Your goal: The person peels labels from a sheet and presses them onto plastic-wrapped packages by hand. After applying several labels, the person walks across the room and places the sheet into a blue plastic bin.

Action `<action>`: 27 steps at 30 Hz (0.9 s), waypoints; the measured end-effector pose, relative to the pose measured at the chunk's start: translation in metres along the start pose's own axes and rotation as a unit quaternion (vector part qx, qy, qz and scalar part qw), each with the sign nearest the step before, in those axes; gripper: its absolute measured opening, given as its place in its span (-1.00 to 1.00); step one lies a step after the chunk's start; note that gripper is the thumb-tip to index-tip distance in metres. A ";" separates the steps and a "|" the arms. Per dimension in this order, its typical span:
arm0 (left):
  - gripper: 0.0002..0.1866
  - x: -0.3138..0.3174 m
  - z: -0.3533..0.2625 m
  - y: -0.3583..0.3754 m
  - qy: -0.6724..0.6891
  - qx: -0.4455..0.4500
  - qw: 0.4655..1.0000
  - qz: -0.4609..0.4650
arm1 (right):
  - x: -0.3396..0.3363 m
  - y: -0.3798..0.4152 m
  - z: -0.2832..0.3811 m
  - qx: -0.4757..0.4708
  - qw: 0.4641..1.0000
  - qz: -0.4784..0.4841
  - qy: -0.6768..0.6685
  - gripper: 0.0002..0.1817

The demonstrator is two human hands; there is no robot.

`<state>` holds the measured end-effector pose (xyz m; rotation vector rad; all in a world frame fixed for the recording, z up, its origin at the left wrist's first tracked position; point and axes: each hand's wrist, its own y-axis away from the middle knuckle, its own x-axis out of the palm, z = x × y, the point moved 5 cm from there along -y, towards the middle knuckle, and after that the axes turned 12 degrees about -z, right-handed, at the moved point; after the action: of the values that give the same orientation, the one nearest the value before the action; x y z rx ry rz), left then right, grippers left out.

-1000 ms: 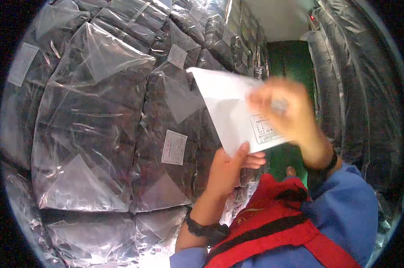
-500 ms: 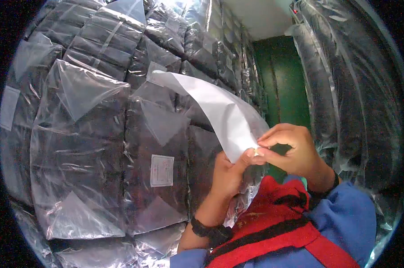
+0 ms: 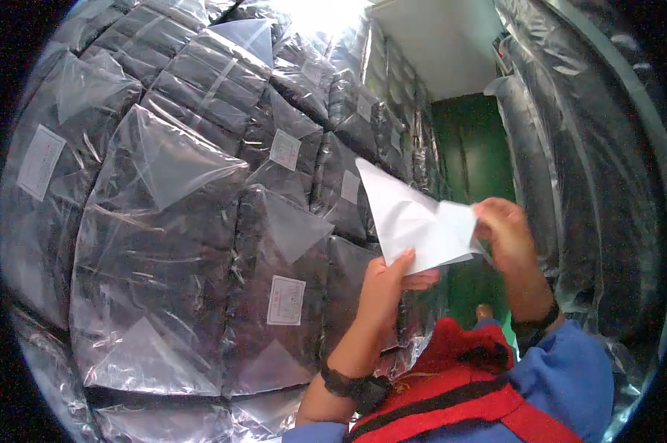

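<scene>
A white sheet of paper [image 3: 414, 225], creased and partly folded over, is held up in front of my chest. My left hand [image 3: 391, 284] pinches its lower edge, the thumb on top and the fingers beneath. At the paper's right end, my right hand [image 3: 502, 225] grips a raised corner between thumb and fingers. Left of the paper stand dark packages [image 3: 163, 258] wrapped in clear plastic, one bearing a printed white label [image 3: 285, 300].
Plastic-wrapped packages are stacked high on the left, with more wrapped dark bundles [image 3: 569, 162] along the right. Between them runs a narrow green passage [image 3: 470, 148] below a pale ceiling [image 3: 429, 44].
My right hand has moved up and right, away from my left hand, with a paper corner. The long strip of paper now looks shorter and wider. The view has shifted slightly.
</scene>
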<state>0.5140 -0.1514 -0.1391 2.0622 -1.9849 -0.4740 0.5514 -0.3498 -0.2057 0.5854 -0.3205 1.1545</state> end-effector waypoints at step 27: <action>-0.72 -0.045 -0.025 0.012 -0.093 0.292 0.952 -0.026 | 0.108 0.091 0.044 -0.293 0.897 0.271 0.188 -0.85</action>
<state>0.5119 -0.1087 -0.1089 2.4864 -2.4057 -0.0871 0.5116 -0.2679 -0.0893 -0.2887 -0.4883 1.5818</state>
